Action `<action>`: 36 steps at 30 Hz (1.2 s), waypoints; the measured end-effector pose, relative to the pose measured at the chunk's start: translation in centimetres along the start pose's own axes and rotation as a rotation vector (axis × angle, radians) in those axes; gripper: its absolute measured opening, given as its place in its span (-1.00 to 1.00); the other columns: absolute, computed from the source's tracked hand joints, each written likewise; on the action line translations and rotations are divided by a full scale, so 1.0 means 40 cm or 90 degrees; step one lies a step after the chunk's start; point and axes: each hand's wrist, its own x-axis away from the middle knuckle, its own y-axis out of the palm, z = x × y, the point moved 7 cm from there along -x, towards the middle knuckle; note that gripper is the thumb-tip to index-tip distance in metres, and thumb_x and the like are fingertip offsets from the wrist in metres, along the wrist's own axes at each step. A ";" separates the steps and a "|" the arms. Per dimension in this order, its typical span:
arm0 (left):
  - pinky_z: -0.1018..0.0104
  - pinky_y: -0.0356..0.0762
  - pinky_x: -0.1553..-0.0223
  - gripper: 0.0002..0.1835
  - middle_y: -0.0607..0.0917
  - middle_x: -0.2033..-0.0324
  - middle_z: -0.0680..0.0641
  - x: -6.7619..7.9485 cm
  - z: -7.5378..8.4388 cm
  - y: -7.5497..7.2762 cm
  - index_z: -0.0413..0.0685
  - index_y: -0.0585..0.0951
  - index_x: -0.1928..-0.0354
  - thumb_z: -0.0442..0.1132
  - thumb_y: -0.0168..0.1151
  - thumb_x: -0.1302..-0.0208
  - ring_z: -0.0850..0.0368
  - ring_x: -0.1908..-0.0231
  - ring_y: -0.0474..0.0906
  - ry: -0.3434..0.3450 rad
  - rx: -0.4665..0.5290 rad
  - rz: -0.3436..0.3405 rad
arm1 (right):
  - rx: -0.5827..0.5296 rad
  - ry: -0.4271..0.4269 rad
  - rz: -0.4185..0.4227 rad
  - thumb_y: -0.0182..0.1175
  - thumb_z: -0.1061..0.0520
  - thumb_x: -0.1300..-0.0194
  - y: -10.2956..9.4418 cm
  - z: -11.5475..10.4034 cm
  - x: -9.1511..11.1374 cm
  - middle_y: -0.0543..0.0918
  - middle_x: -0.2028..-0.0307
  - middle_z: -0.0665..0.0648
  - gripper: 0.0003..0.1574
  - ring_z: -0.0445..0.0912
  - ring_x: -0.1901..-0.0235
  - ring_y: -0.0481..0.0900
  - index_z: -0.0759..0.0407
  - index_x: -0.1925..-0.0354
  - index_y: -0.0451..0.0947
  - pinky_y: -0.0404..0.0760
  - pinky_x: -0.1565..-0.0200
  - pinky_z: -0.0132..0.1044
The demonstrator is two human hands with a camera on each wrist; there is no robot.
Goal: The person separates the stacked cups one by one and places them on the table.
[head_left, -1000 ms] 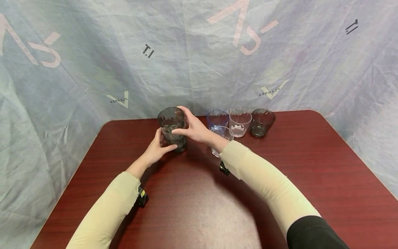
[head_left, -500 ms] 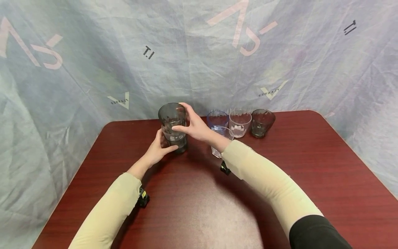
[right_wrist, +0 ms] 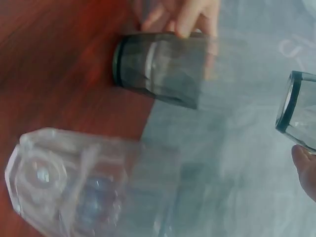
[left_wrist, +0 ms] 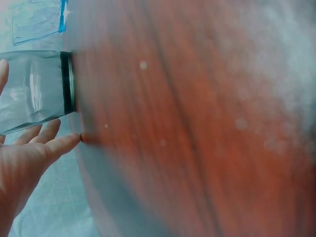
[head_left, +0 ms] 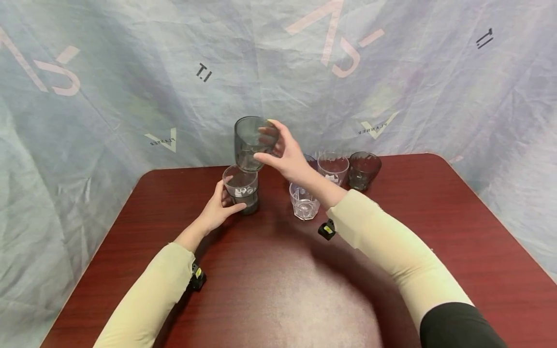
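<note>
In the head view my right hand (head_left: 287, 154) holds a grey tinted drinking glass (head_left: 243, 145) upright, thumb in front and fingers behind. That glass hangs above a stack at the left. A clear glass (head_left: 235, 180) sits nested in a second grey glass (head_left: 250, 205), which stands on the table. My left hand (head_left: 215, 211) grips this lower grey glass between thumb and fingers. The right wrist view shows a gap between the raised glass (right_wrist: 303, 106) and the stack, whose dark lower glass (right_wrist: 168, 69) has fingers on it.
Right of the stack stands a clear glass (head_left: 304, 205). Behind it are a blue glass (head_left: 310, 159), partly hidden by my right hand, another clear glass (head_left: 332, 164) and a grey glass (head_left: 364, 170). A cloth curtain (head_left: 270, 72) hangs behind the red-brown table (head_left: 261, 290).
My right hand has drawn the upper grey glass up and to the right, out of the stack, baring the clear glass. My left hand has stayed at the lower glass.
</note>
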 end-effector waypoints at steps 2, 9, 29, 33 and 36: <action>-0.13 0.29 -0.22 -0.04 0.29 -0.33 -0.32 0.001 0.000 0.001 0.13 -0.10 -0.51 -0.26 0.34 -0.27 -0.23 -0.29 0.29 0.002 0.000 0.001 | -0.015 -0.004 0.010 0.17 0.63 -0.15 -0.025 -0.019 0.004 0.30 -0.25 0.50 -0.09 0.33 -0.22 0.35 0.47 -0.37 -0.01 0.44 -0.18 -0.12; -0.14 0.28 -0.23 -0.03 0.24 -0.35 -0.33 0.003 0.002 0.002 0.13 -0.10 -0.51 -0.30 0.34 -0.27 -0.25 -0.31 0.24 -0.001 0.005 0.001 | -0.008 -0.004 0.039 0.08 0.67 -0.14 -0.130 -0.069 0.040 0.30 -0.24 0.51 -0.13 0.34 -0.20 0.36 0.46 -0.36 0.02 0.51 -0.11 -0.14; -0.15 0.29 -0.22 -0.07 0.22 -0.35 -0.41 0.039 0.082 0.008 -0.08 -0.09 -0.50 -0.37 0.30 -0.28 -0.32 -0.30 0.24 -0.019 0.006 -0.007 | 0.186 0.100 0.053 0.16 0.53 -0.24 -0.348 -0.052 0.246 0.31 -0.28 0.35 -0.12 -0.13 -0.18 0.44 0.28 -0.41 0.03 0.49 0.00 -0.44; -0.16 0.28 -0.22 -0.06 0.23 -0.34 -0.43 0.033 0.068 0.006 -0.06 -0.09 -0.50 -0.36 0.31 -0.27 -0.33 -0.30 0.24 -0.017 0.003 -0.004 | 0.201 0.119 0.067 0.18 0.50 -0.25 -0.375 -0.031 0.280 0.33 -0.26 0.33 -0.12 -0.22 -0.12 0.47 0.27 -0.41 0.03 0.50 0.04 -0.46; -0.15 0.28 -0.22 -0.04 0.23 -0.35 -0.39 0.020 0.039 0.004 0.02 -0.10 -0.51 -0.33 0.33 -0.27 -0.30 -0.30 0.24 -0.014 0.005 -0.002 | 0.213 0.130 0.081 0.21 0.49 -0.24 -0.397 -0.012 0.303 0.34 -0.24 0.33 -0.12 -0.20 -0.12 0.48 0.25 -0.40 0.04 0.51 0.06 -0.48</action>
